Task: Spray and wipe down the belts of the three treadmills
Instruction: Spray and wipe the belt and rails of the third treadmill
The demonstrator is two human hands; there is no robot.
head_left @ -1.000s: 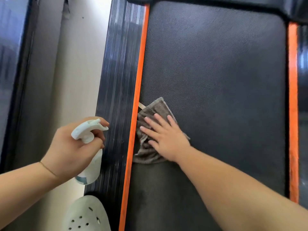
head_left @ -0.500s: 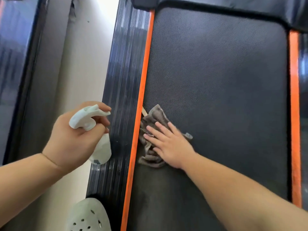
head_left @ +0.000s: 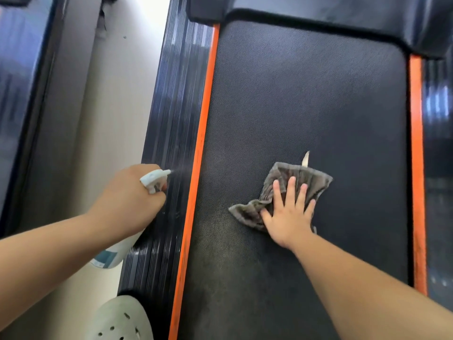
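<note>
Right now we are gripping the spray bottle [head_left: 110,253] in our left hand [head_left: 127,195], fingers curled round its neck and trigger, with the nozzle pointing toward the belt [head_left: 306,106] from above the ribbed side rail [head_left: 169,131]. A faint pale haze is showing just off the nozzle tip. The bottle is white with a teal label low on its body; its wall is not letting us see any liquid, so we cannot tell how full it is, and our hand and forearm are covering most of its upper half.

Our right hand [head_left: 288,217] is lying flat, fingers straight and spread, pressing the grey cloth [head_left: 304,177] onto the belt right of its middle. The cloth is bunching into folds by the thumb, and a pale tag [head_left: 305,159] is sticking out from its far edge. Part of the cloth is hiding under the palm.

Orange strips are running along both sides of the belt, the left strip [head_left: 198,168] and the right strip [head_left: 416,168]. The black motor cover [head_left: 318,8] is being cut off by the top edge. A pale perforated shoe [head_left: 120,320] is showing only in part at the bottom, beside the rail. The dark frame [head_left: 19,94] at far left is blurring too much for us to make out.
</note>
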